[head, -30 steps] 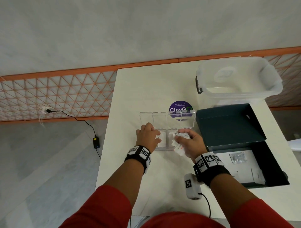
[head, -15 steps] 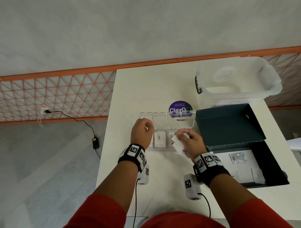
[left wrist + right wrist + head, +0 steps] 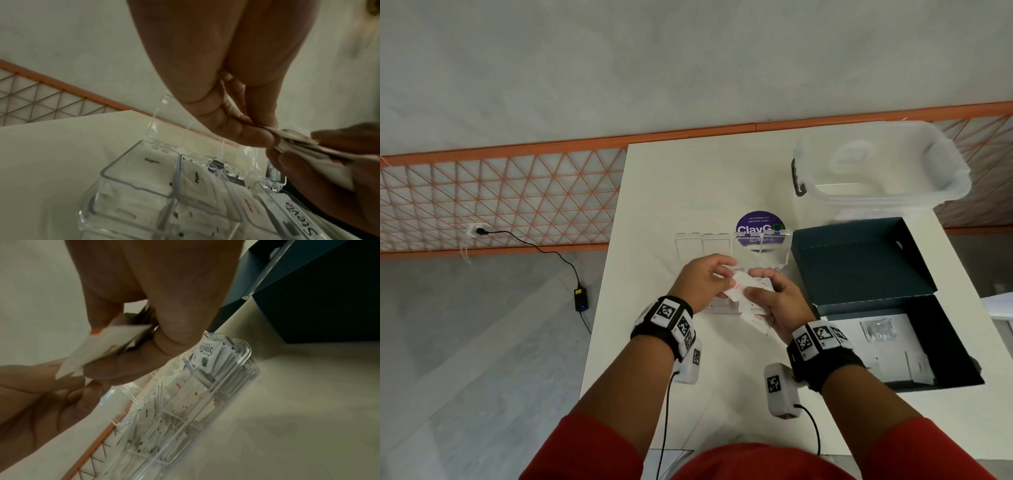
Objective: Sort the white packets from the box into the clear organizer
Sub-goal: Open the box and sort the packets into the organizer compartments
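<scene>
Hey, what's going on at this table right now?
A person is sorting small white packets into a clear organizer on the table. The right hand holds a small stack of packets above the organizer, and the left hand pinches one packet off that stack. Several compartments already hold packets. The dark box sits open at the right with a few items left inside.

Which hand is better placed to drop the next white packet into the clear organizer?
Left. The left hand pinches one packet off the small stack of white paper packets that the right hand's grip holds, above the clear plastic compartment organizer.
</scene>
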### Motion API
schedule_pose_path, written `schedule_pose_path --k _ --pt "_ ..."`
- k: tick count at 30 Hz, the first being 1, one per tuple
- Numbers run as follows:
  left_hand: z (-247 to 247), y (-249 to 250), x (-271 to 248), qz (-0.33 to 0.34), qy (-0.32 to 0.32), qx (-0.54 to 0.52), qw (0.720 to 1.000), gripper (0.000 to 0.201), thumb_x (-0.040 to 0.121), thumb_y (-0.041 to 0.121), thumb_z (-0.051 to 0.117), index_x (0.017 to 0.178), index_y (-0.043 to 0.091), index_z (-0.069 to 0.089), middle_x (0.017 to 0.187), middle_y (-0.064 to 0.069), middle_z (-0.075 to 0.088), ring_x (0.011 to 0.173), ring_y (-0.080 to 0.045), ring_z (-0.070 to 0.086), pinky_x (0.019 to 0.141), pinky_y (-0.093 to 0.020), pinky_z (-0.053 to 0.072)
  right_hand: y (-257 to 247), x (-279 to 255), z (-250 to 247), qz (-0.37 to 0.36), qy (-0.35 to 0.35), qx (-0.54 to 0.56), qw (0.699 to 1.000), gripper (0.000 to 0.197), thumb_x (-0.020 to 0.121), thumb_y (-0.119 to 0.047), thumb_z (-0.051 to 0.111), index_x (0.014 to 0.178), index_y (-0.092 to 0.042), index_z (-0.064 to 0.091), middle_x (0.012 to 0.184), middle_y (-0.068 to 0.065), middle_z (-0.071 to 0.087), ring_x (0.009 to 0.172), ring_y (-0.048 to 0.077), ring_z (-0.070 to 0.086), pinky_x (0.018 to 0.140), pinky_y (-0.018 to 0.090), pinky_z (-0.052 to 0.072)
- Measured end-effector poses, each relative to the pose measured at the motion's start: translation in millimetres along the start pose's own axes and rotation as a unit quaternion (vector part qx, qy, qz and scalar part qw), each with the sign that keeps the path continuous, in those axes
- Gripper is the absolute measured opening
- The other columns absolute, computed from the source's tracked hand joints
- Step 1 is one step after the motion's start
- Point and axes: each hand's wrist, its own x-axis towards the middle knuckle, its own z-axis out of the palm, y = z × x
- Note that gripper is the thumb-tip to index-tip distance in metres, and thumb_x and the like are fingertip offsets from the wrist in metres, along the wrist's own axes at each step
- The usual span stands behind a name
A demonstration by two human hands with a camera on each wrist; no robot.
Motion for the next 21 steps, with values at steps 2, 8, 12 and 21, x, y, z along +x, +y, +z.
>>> schedule_pose_path --k 2,8,12,21 --pt "-2.9 -1.1 -0.2 -0.002 0.007 -0.026 1.000 0.034 0.083 -0.002 0.068 0.102 0.027 0.068 0.085 -0.001 0.066 0.072 -0.012 0.067 0.069 -0.029 0.059 -0.4 0.0 -0.5 -0.002 0.001 -0.003 1.000 0.031 0.085 0.013 0.064 0.100 -0.014 0.067 0.101 0.015 0.069 0.080 0.031 0.068 0.067 0.040 0.056" --pt "-7.3 -2.2 -1.6 -0.035 -0.022 -0.049 0.998 0.032 0.080 -0.005 0.066 0.091 0.025 0.072 0.080 -0.004 0.063 0.075 -0.017 0.071 0.061 -0.030 0.058 0.5 1.9 -0.5 -0.028 0.013 -0.021 0.999 0.031 0.081 0.013 0.066 0.096 -0.015 0.070 0.109 0.020 0.068 0.092 0.037 0.068 0.074 0.045 0.059" --pt "-10.2 -5.1 -0.4 -0.042 -0.003 -0.026 0.999 0.033 0.084 -0.002 0.057 0.086 0.027 0.072 0.080 0.003 0.064 0.077 -0.017 0.067 0.059 -0.028 0.056 3.0 3.0 -5.3 -0.033 0.023 -0.024 0.999 0.029 0.080 0.011 0.070 0.091 -0.016 0.072 0.113 0.019 0.068 0.095 0.037 0.068 0.071 0.042 0.058" --pt "-1.7 -1.3 11.9 -0.032 -0.010 0.133 0.991 0.018 0.095 0.012 0.048 0.092 0.027 0.057 0.101 0.004 0.057 0.070 -0.012 0.064 0.057 -0.022 0.049 -3.9 -3.7 -34.8 -0.051 0.087 -0.007 0.995 0.027 0.081 0.007 0.071 0.098 -0.014 0.070 0.104 0.018 0.072 0.087 0.034 0.072 0.073 0.046 0.061"
